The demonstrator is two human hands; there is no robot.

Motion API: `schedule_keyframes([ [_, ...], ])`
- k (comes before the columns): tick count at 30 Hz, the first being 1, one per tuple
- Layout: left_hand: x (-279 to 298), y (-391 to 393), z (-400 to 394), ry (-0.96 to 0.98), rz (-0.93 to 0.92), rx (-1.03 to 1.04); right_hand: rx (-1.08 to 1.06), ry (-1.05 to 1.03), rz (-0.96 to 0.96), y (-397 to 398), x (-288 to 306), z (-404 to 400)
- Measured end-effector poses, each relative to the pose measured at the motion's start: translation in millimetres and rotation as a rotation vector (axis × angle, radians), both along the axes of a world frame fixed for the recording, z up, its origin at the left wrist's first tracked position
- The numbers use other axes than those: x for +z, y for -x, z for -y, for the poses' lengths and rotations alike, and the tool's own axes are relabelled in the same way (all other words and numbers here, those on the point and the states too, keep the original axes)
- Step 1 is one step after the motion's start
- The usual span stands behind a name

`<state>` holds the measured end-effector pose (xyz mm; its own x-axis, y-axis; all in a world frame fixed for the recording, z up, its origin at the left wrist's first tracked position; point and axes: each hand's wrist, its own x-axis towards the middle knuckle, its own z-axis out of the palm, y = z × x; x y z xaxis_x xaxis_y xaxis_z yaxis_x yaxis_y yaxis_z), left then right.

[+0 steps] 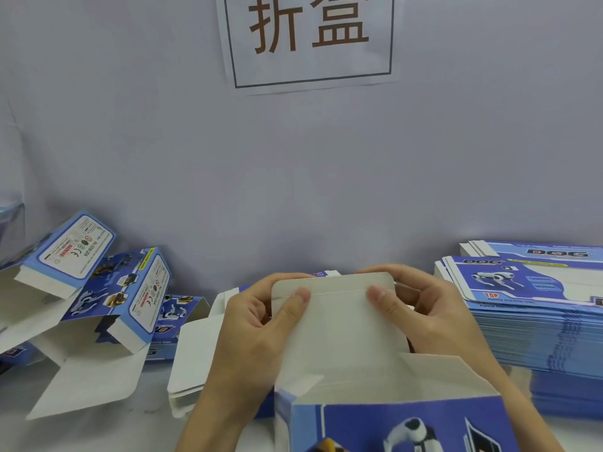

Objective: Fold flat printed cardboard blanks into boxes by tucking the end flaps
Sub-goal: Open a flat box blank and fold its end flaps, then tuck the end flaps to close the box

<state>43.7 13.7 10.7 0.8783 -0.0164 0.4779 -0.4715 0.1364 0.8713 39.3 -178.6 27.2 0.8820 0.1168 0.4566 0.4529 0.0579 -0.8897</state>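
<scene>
1. Left hand grips the left edge of the blue printed cardboard box, thumb pressed on its raised white end flap.
2. Right hand grips the flap's right edge, thumb on its face.
3. The box stands between both hands, at the table's near edge.
4. Folded blue boxes lie tumbled at left; a tall stack of flat blue blanks sits at right.
5. A white paper sign hangs on the grey wall.

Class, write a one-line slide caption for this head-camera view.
Both hands, left and right, fold a box's white end flap, flat blanks stacked alongside.
</scene>
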Motion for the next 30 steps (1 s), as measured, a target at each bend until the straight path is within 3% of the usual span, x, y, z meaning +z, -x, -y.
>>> schedule_keyframes([
  [11,-0.1,-2.8,0.5,-0.113,0.151,0.06,-0.067,-0.007,0.018,-2.5,-3.2,2.2],
  [17,-10.4,-5.9,-8.3,-0.148,0.057,-0.059,-0.023,-0.014,-0.1,-8.3,-9.3,12.1],
  [19,-4.0,-0.5,-6.4,-0.094,-0.029,-0.199,-0.016,-0.1,-0.123,-7.1,-5.5,11.3],
  [22,9.3,4.8,6.5,-0.081,-0.214,-0.357,-0.232,-0.291,-0.099,-9.1,-4.0,18.7],
  [23,7.9,9.7,3.0,-0.114,-0.231,-0.409,-0.354,-0.308,-0.078,-8.7,-4.2,21.8],
  [26,8.8,11.8,-12.9,-0.444,-0.312,-0.494,-0.568,-0.394,-0.026,-6.1,-7.5,33.7],
  [28,17.8,18.0,-12.2,-0.676,-0.454,-0.466,-0.588,-0.457,-0.075,-5.3,-4.7,37.3],
  [30,18.2,21.4,-20.4,-0.858,-0.434,-0.402,-0.462,-0.592,-0.182,-7.8,-1.8,40.2],
])
